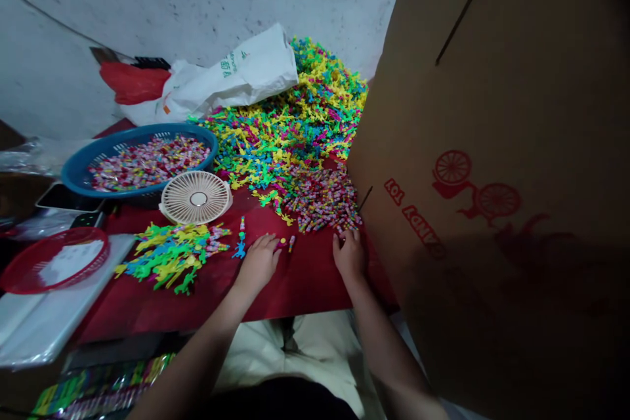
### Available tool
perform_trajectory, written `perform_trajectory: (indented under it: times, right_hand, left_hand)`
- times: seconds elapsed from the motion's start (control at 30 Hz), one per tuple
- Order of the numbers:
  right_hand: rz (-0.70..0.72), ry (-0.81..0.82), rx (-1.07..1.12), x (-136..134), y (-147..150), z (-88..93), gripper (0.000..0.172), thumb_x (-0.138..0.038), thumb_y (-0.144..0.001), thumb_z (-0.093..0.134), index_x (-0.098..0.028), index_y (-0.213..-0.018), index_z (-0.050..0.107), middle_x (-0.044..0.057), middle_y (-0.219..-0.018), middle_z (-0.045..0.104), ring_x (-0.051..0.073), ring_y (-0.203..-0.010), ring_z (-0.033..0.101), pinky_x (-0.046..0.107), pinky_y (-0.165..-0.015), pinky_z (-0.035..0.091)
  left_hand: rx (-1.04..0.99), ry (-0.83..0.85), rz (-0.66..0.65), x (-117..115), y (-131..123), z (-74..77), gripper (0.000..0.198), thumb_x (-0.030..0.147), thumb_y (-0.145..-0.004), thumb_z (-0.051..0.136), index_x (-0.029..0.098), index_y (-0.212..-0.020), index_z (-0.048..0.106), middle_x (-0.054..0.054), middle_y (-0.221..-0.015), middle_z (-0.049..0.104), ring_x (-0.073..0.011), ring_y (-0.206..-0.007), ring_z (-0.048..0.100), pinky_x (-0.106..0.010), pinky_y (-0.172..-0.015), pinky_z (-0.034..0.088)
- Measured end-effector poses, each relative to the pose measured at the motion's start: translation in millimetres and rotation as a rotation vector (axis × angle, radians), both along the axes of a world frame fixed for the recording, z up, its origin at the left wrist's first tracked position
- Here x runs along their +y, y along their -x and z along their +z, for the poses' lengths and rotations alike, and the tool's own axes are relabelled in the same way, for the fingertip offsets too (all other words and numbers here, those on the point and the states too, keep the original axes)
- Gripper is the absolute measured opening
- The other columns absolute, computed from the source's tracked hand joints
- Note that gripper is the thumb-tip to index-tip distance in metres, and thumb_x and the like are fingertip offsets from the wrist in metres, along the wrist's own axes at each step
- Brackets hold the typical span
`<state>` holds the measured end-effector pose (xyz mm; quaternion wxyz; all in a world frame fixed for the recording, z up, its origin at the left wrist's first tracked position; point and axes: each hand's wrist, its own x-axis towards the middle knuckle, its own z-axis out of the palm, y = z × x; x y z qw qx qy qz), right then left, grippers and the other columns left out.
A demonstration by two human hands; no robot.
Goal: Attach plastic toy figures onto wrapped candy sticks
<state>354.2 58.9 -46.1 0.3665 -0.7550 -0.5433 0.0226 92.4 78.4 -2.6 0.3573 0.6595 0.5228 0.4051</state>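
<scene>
My left hand (pixel 260 261) lies over the red tabletop (pixel 300 282), its fingertips at a small magenta and yellow piece (pixel 281 243). Just right of that piece is a single wrapped candy tube (pixel 292 244). To the hand's left lies a blue figure with a candy tube on it (pixel 239 246). My right hand (pixel 349 251) has its fingertips at the near edge of a pile of wrapped candy tubes (pixel 325 200); whether it grips one is too small to tell. A heap of coloured plastic figures (pixel 305 105) rises behind. Figures joined to tubes (pixel 177 252) lie at left.
A blue basket (pixel 73 174) of candy tubes stands behind a cream round fan (pixel 197 198). A red basket (pixel 14 275) rests on plastic bags (pixel 63 328) at left. A tall cardboard box (pixel 482 111) blocks the right side. A white sack (pixel 251 69) lies against the wall.
</scene>
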Motion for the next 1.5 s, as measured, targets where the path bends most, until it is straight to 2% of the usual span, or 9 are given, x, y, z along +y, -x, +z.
perform_trajectory:
  times: [0.17,0.3,0.43,0.57,0.63,0.73,0.87,1.03,1.5]
  right_hand:
    - [-0.017,-0.029,0.039,0.3,-2.6,-0.4,0.024,-0.033,-0.097,0.059,-0.015,-0.111,0.068,0.018,-0.117,0.065,0.029,-0.100,0.061,0.038,-0.085,0.049]
    - [0.021,-0.051,0.095,2.0,-7.0,0.8,0.022,-0.034,-0.098,0.056,-0.017,-0.093,0.068,0.017,-0.109,0.066,0.028,-0.094,0.062,0.039,-0.085,0.049]
    - [0.037,-0.121,0.159,-7.0,1.9,11.9,0.028,-0.041,-0.102,0.052,-0.017,-0.091,0.064,0.017,-0.104,0.066,0.028,-0.093,0.061,0.042,-0.086,0.051]
    - [0.157,-0.178,0.244,-42.4,41.5,43.1,0.028,-0.046,-0.105,0.052,-0.020,-0.100,0.062,0.009,-0.095,0.068,0.024,-0.089,0.064,0.036,-0.083,0.053]
    - [0.444,-0.188,0.457,-65.0,63.6,67.1,0.021,-0.038,-0.109,0.049,-0.022,-0.111,0.062,0.005,-0.095,0.069,0.020,-0.087,0.066,0.034,-0.084,0.053]
    - [0.686,-0.196,0.557,-89.9,81.9,104.6,0.021,-0.030,-0.110,0.048,-0.024,-0.120,0.066,0.007,-0.108,0.070,0.021,-0.103,0.065,0.035,-0.093,0.051]
    - [0.757,-0.195,0.609,-102.6,76.8,133.6,0.020,-0.026,-0.109,0.050,-0.026,-0.116,0.068,0.005,-0.106,0.068,0.022,-0.104,0.062,0.036,-0.093,0.049]
    - [0.727,-0.200,0.592,-109.9,65.4,140.1,0.021,-0.025,-0.110,0.048,-0.026,-0.116,0.068,0.005,-0.105,0.064,0.022,-0.104,0.059,0.036,-0.091,0.047]
    - [0.791,-0.256,0.472,-115.3,67.2,150.8,0.023,-0.015,-0.106,0.050,-0.025,-0.116,0.068,0.005,-0.102,0.068,0.024,-0.100,0.058,0.040,-0.089,0.045]
  left_hand:
    - [0.201,-0.063,0.050,-11.9,27.3,-0.4,0.008,0.026,-0.081,0.067,0.023,-0.087,0.071,-0.016,-0.100,0.071,-0.0382,-0.111,0.062,-0.054,-0.117,0.039]
    - [0.341,-0.087,0.134,-21.5,54.8,3.2,0.012,0.029,-0.085,0.055,0.021,-0.086,0.064,-0.018,-0.100,0.068,-0.0409,-0.109,0.061,-0.065,-0.113,0.038]
    - [0.388,-0.090,0.138,-41.1,61.0,13.2,0.019,0.034,-0.091,0.050,0.020,-0.093,0.063,-0.016,-0.098,0.071,-0.0361,-0.102,0.067,-0.056,-0.104,0.050]
    - [0.253,0.016,0.008,-71.2,43.1,38.2,0.033,0.041,-0.104,0.043,0.019,-0.119,0.063,-0.011,-0.106,0.075,-0.0264,-0.098,0.071,-0.040,-0.093,0.057]
    - [0.154,0.089,-0.109,-84.2,31.2,54.5,0.038,0.043,-0.107,0.040,0.018,-0.125,0.063,-0.011,-0.109,0.075,-0.0242,-0.101,0.071,-0.037,-0.094,0.056]
    - [0.052,0.127,-0.243,-95.7,16.7,79.0,0.038,0.043,-0.108,0.040,0.019,-0.125,0.065,-0.010,-0.120,0.074,-0.0234,-0.113,0.068,-0.035,-0.103,0.051]
    - [0.027,0.141,-0.349,-100.8,7.7,107.0,0.033,0.041,-0.109,0.041,0.021,-0.117,0.066,-0.006,-0.114,0.074,-0.0207,-0.108,0.067,-0.031,-0.098,0.050]
    - [0.108,0.067,-0.403,-105.5,6.0,125.6,0.031,0.038,-0.109,0.044,0.021,-0.089,0.061,-0.001,-0.085,0.064,-0.0168,-0.078,0.058,-0.027,-0.074,0.047]
    - [0.192,0.022,-0.429,-107.7,9.8,129.8,0.031,0.034,-0.108,0.040,0.022,-0.082,0.053,0.000,-0.079,0.060,-0.0169,-0.072,0.054,-0.028,-0.067,0.040]
